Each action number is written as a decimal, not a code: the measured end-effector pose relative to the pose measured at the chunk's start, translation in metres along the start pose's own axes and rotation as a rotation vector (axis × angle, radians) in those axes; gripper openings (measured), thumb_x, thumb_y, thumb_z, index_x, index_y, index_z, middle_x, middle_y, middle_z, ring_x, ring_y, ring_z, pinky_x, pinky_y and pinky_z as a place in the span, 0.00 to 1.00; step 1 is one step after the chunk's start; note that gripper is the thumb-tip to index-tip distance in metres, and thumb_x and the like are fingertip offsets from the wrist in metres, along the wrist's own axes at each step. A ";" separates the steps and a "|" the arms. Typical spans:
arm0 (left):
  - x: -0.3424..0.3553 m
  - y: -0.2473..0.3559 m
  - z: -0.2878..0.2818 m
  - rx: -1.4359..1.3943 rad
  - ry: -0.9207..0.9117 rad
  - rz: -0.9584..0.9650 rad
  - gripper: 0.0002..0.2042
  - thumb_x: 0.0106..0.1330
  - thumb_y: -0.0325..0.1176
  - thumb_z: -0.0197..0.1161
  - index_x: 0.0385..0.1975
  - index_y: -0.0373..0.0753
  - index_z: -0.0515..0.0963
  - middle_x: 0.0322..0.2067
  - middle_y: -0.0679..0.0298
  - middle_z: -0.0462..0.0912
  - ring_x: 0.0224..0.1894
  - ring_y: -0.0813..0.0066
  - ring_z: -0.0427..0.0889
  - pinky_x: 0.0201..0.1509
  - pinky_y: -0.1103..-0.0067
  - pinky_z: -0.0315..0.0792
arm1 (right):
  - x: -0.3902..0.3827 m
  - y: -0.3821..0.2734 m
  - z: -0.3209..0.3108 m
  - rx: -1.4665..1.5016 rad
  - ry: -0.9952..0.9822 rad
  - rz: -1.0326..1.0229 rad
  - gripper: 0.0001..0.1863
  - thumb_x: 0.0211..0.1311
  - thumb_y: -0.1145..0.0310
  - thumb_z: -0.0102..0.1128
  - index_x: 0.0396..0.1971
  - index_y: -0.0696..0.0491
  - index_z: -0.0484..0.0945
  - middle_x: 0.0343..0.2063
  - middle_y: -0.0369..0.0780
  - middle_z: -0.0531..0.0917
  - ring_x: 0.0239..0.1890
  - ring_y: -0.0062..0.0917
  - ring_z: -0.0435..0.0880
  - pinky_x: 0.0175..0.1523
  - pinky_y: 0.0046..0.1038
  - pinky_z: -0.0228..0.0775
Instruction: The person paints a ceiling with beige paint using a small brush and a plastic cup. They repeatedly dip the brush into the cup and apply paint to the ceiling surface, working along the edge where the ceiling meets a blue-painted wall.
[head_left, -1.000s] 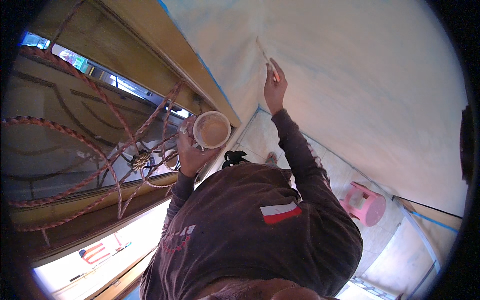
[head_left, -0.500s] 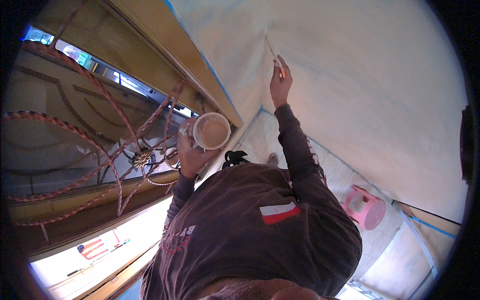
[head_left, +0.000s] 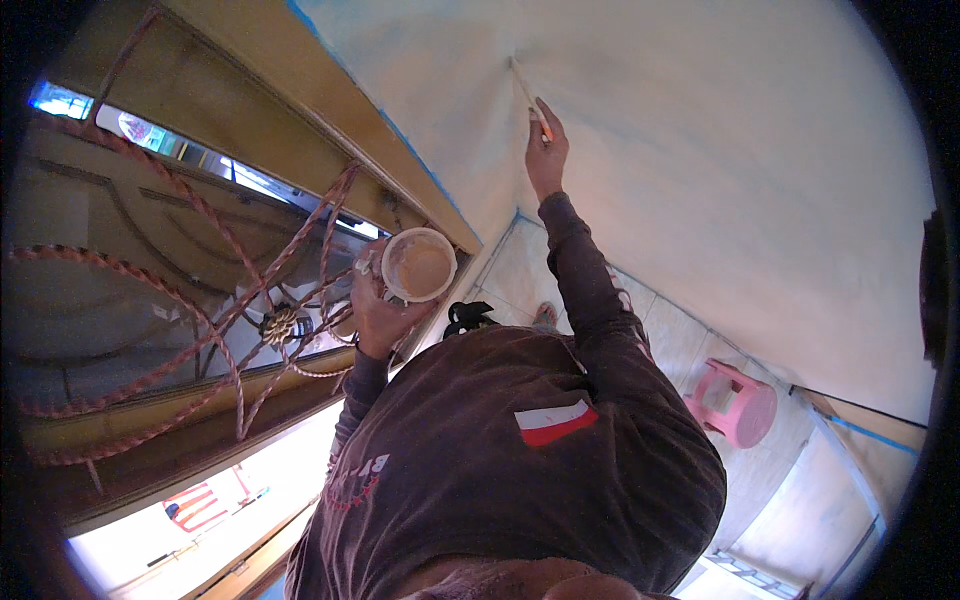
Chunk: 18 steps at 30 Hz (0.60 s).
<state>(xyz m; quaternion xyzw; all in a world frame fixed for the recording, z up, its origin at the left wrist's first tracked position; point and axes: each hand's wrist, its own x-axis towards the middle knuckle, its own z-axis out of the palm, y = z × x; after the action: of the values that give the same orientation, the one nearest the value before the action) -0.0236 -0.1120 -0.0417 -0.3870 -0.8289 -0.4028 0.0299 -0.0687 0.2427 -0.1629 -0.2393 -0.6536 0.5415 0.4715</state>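
Note:
My right hand [head_left: 547, 160] reaches up with the arm stretched, its fingers closed around a slim paintbrush [head_left: 521, 86] with an orange-ended handle. The brush tip meets the pale wall [head_left: 700, 150] at the inside corner where two wall faces join. At the left, my left hand [head_left: 380, 318] grips a round whitish plastic tub [head_left: 391, 282] from its side. Inside the tub lies peach-beige paint [head_left: 422, 268]; the tub's mouth faces up. Pale smears show on the left fingers.
Twisted brown metal bars [head_left: 190, 302] with a rosette stand close beside my left hand, within a brown frame [head_left: 300, 120]. A blue edge line [head_left: 395, 130] runs between frame and wall. A pink plastic stool [head_left: 752, 418] stands on the tiled floor at right.
The brush tip and my right hand appear slightly higher and farther left along the wall corner. The whole view has shifted a little; my left hand keeps its grip on the tub.

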 end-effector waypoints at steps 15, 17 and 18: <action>0.005 0.005 0.011 -0.162 0.015 -0.027 0.51 0.41 0.31 0.87 0.66 0.33 0.59 0.61 0.53 0.71 0.63 0.61 0.76 0.64 0.68 0.77 | -0.075 -0.042 -0.037 0.209 -0.332 0.192 0.17 0.78 0.65 0.54 0.59 0.53 0.81 0.39 0.31 0.87 0.29 0.09 0.71 0.35 0.16 0.67; 0.006 0.004 0.010 -0.115 0.000 -0.006 0.51 0.42 0.32 0.87 0.66 0.32 0.59 0.61 0.52 0.71 0.63 0.61 0.76 0.64 0.68 0.77 | -0.052 -0.042 -0.045 0.238 -0.457 0.256 0.16 0.77 0.65 0.55 0.58 0.51 0.82 0.35 0.28 0.87 0.25 0.07 0.64 0.30 0.14 0.60; 0.005 0.003 0.011 -0.149 0.003 -0.014 0.51 0.41 0.32 0.87 0.66 0.33 0.59 0.61 0.52 0.71 0.63 0.60 0.76 0.64 0.68 0.77 | -0.042 -0.040 -0.049 0.243 -0.538 0.291 0.15 0.77 0.65 0.55 0.57 0.51 0.82 0.35 0.28 0.87 0.25 0.08 0.64 0.30 0.15 0.60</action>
<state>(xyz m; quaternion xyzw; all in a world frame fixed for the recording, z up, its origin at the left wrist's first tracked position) -0.0220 -0.1007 -0.0454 -0.3815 -0.7994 -0.4642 -0.0004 0.0002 0.2199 -0.1423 -0.1205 -0.6444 0.7209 0.2247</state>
